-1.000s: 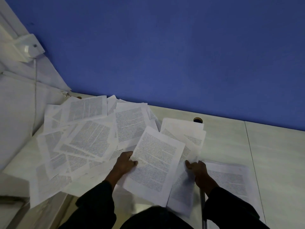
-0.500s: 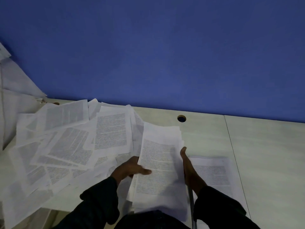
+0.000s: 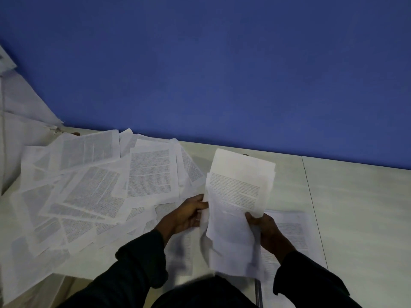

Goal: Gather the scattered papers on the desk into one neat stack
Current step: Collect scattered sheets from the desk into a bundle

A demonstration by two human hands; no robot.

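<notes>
Papers: small bundle held up off the worktop, tilted, printed side toward camera. Left hand grips its left edge, fingers curled round the sheets. Right hand grips the right edge, thumb on top. Loose printed sheets fanned and overlapping across the left of the worktop. One more sheet lies flat under the right hand. Blue wall behind.

Office-like room: pale laminate desk, printed papers strewn, blue wall.
</notes>
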